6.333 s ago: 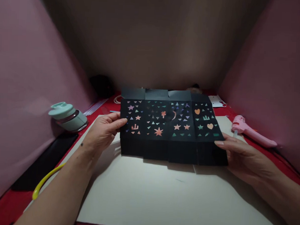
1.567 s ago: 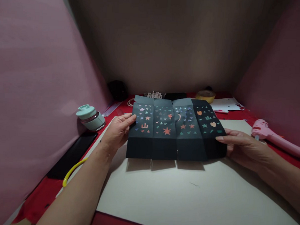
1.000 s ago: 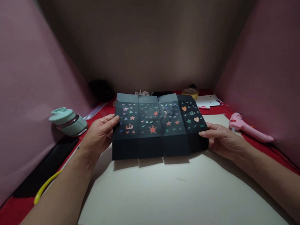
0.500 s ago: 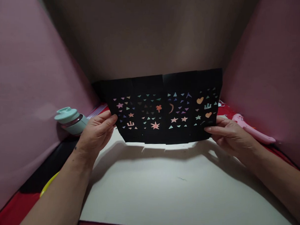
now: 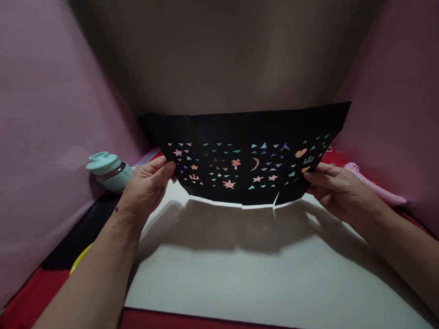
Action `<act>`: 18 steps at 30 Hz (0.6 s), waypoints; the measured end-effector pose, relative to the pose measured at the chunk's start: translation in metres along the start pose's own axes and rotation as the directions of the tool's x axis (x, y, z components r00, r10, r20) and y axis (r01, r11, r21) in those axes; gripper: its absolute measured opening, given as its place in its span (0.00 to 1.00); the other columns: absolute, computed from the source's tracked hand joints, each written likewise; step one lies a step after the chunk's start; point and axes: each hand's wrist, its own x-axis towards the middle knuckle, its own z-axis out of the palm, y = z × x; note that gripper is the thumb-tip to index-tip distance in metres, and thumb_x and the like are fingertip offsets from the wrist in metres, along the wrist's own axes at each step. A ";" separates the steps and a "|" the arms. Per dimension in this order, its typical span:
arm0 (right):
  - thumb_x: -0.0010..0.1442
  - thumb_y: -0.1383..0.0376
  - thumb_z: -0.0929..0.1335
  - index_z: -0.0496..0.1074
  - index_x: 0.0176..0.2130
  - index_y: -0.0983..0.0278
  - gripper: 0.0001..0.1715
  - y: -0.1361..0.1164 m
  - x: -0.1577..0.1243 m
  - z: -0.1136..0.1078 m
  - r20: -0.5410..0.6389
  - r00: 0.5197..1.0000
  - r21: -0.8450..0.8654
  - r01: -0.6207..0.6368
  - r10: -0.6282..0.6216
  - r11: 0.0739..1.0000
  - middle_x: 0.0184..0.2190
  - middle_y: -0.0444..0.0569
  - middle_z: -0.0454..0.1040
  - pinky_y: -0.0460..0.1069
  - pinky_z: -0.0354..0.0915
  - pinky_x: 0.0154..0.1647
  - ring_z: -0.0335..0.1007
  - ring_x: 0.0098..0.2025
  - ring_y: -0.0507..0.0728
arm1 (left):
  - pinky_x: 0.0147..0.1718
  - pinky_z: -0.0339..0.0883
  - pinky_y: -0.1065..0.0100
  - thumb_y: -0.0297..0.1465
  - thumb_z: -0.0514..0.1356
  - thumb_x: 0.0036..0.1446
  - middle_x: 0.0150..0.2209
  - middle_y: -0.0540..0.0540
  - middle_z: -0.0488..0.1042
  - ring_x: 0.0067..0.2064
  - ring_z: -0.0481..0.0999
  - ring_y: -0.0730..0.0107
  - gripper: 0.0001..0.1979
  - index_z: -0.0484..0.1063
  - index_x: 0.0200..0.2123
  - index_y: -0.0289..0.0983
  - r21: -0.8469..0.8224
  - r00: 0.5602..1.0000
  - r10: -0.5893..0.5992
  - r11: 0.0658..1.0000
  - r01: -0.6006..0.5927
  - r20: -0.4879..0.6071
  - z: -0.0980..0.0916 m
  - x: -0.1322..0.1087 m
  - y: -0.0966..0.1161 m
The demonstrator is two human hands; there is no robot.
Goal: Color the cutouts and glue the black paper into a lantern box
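Observation:
A wide sheet of black paper (image 5: 221, 128) is held up above the white board, bearing rows of small coloured triangles, stars, hearts, a crescent and other shapes. My left hand (image 5: 146, 183) pinches its left edge between thumb and fingers. At the opposite edge my right hand (image 5: 331, 191) grips the paper, its thumb in front over an orange heart. The lower edge bows, and a slit shows near the right part of it. Beneath, the sheet's shadow falls on the white board (image 5: 272, 288).
A mint-green lidded bottle (image 5: 110, 172) stands at the left, beyond my left wrist. To the right lies a pink object (image 5: 376, 186), partly behind my right hand. Pink walls (image 5: 35, 127) rise on both sides. Red cloth (image 5: 28, 297) shows around the board, with something yellow (image 5: 80, 258) by my left forearm.
The black paper's right end has swung outward and up to the right. Its lower edge bends more, the slit has opened, and its shadow on the board is larger. Both hands keep their hold.

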 end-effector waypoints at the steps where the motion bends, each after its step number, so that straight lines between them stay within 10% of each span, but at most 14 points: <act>1: 0.42 0.58 0.82 0.83 0.33 0.59 0.17 0.000 0.001 0.000 -0.003 1.000 0.001 0.006 -0.006 1.000 0.35 0.46 0.83 0.49 0.68 0.41 0.75 0.36 0.54 | 0.29 0.62 0.73 0.38 0.72 0.53 0.28 0.50 0.73 0.30 0.65 0.75 0.10 0.81 0.32 0.38 0.018 1.000 -0.006 1.000 0.006 -0.005 -0.002 0.000 -0.001; 18: 0.44 0.55 0.79 0.79 0.32 0.59 0.16 0.005 0.010 -0.002 0.011 0.998 -0.055 0.065 -0.065 0.996 0.35 0.48 0.82 0.51 0.72 0.41 0.77 0.36 0.57 | 0.21 0.53 0.74 0.42 0.71 0.51 0.27 0.49 0.72 0.24 0.61 0.79 0.15 0.81 0.32 0.35 0.070 0.993 -0.120 0.990 0.121 -0.018 0.002 -0.001 -0.004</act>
